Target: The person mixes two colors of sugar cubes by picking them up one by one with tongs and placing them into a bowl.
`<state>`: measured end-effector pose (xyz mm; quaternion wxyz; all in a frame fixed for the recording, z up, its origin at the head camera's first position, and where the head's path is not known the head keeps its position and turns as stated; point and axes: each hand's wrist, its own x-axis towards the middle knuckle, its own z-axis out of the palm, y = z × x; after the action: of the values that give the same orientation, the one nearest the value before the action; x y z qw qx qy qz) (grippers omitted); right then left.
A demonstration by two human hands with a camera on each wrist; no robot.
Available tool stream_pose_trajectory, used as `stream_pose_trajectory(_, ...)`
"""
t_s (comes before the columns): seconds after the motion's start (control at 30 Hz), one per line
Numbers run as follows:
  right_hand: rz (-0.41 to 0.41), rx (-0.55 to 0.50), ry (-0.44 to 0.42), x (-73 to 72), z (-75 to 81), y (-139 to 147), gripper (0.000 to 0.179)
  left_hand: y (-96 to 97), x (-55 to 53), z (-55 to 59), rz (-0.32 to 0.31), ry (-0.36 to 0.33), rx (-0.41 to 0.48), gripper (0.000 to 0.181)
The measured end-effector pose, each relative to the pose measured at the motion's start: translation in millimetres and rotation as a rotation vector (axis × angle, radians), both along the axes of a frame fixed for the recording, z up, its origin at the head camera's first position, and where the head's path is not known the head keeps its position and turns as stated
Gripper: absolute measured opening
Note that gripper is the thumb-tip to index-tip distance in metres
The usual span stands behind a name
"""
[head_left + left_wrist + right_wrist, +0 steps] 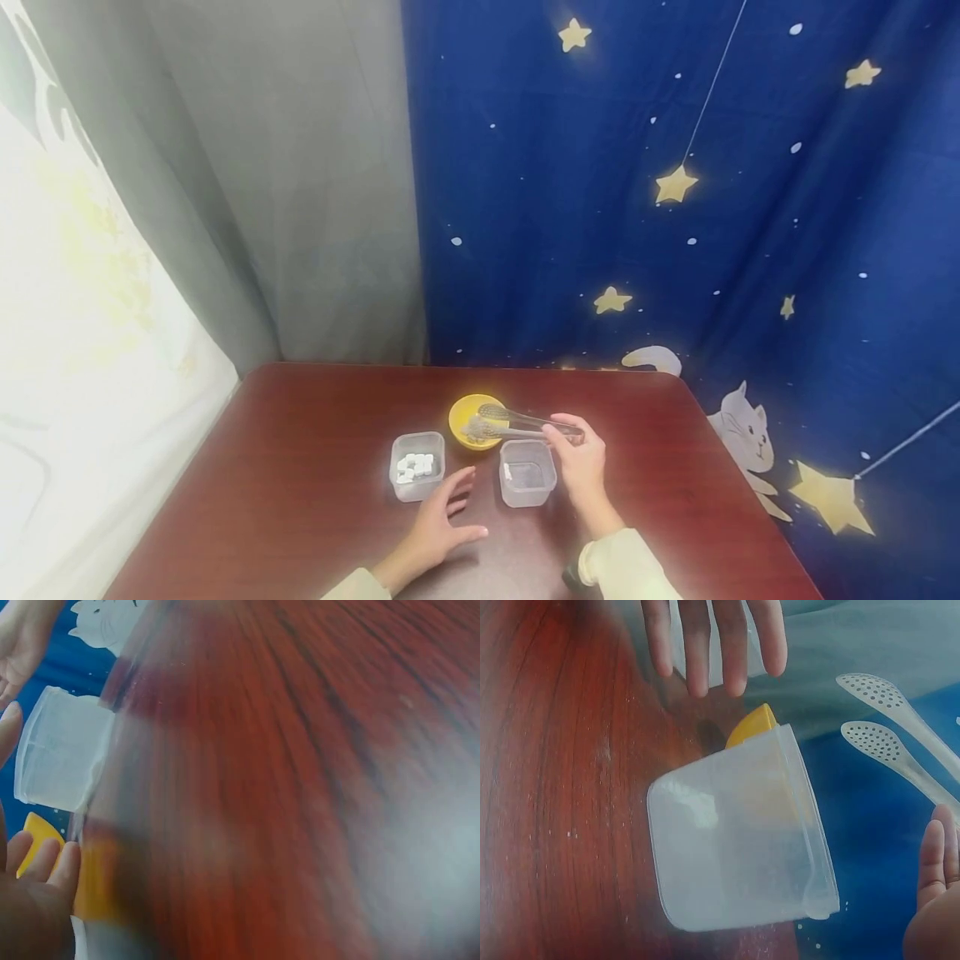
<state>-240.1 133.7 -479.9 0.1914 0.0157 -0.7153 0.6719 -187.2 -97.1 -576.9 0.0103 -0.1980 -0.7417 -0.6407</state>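
My right hand (581,462) holds a pair of tongs (909,720) with perforated, spoon-like heads, spread apart. In the head view these heads hover above a yellow bowl (459,412); nothing shows between them. Below the tongs stands a clear plastic container (525,498) with a small white piece (507,472) inside, beside my right hand. My left hand (435,523) has its fingers extended and thumb apart, holding nothing. It is close to another clear container (407,493), which has several white pieces (416,466) in it. The bowl's contents are hard to make out.
Everything stands on a reddish-brown wooden table (315,442). Behind it hang a grey curtain (322,208) and a blue curtain (525,208) with stars. A bright white cloth (97,333) hangs along the left side.
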Motion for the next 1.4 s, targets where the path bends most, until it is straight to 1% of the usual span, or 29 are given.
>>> stream_pose_trajectory(0.17,0.021,0.012,0.004,1.5,1.1,-8.7,0.025,-10.3,3.2,-6.8,0.065,0.083,-0.017,0.075)
stream_pose_trajectory(0.27,0.030,0.013,0.003,3.4,1.6,-13.7,0.025,-15.9,7.0,-10.7,0.104,0.109,-0.007,0.069)
stream_pose_trajectory(0.37,0.032,0.015,0.007,5.4,1.7,-17.9,0.026,-19.8,11.6,-11.2,0.171,0.101,0.015,0.063)
stream_pose_trajectory(0.4,0.031,0.016,0.006,6.0,1.6,-19.2,0.026,-20.6,13.4,-10.3,0.198,0.097,0.022,0.060)
stream_pose_trajectory(0.47,0.034,0.016,0.004,6.8,1.3,-21.7,0.027,-21.5,16.8,-8.1,0.264,0.115,0.022,0.055)
stream_pose_trajectory(0.6,0.057,-0.005,-0.013,7.2,0.6,-26.5,0.027,-21.4,24.6,2.8,0.398,0.160,0.025,0.046)
stream_pose_trajectory(0.67,0.071,-0.014,-0.018,7.3,0.8,-28.7,0.027,-21.4,27.1,7.8,0.450,0.174,0.031,0.045)
stream_pose_trajectory(0.73,0.077,-0.014,-0.020,7.6,1.1,-30.3,0.026,-22.5,27.3,7.4,0.487,0.183,0.029,0.044)
stream_pose_trajectory(0.83,0.069,0.007,-0.020,7.5,0.5,-31.3,0.024,-26.6,24.0,-1.9,0.515,0.171,0.020,0.043)
stream_pose_trajectory(0.93,0.057,0.019,-0.019,7.1,-0.9,-31.3,0.024,-32.5,20.2,-13.3,0.523,0.149,0.034,0.044)
stream_pose_trajectory(1.03,0.056,0.026,-0.013,6.6,-1.9,-31.4,0.025,-38.1,18.1,-19.2,0.532,0.146,0.051,0.045)
stream_pose_trajectory(1.1,0.059,0.026,-0.010,6.5,-1.9,-31.9,0.027,-41.7,16.8,-21.3,0.550,0.158,0.045,0.047)
stream_pose_trajectory(1.2,0.062,0.027,-0.014,6.6,-0.8,-32.7,0.028,-47.1,14.1,-23.6,0.591,0.197,0.011,0.050)
stream_pose_trajectory(1.3,0.066,0.021,-0.025,7.4,1.3,-33.6,0.028,-52.1,11.1,-24.5,0.626,0.233,-0.006,0.054)
stream_pose_trajectory(1.4,0.070,0.015,-0.036,8.1,3.2,-34.3,0.028,-55.5,9.4,-23.1,0.652,0.262,-0.019,0.057)
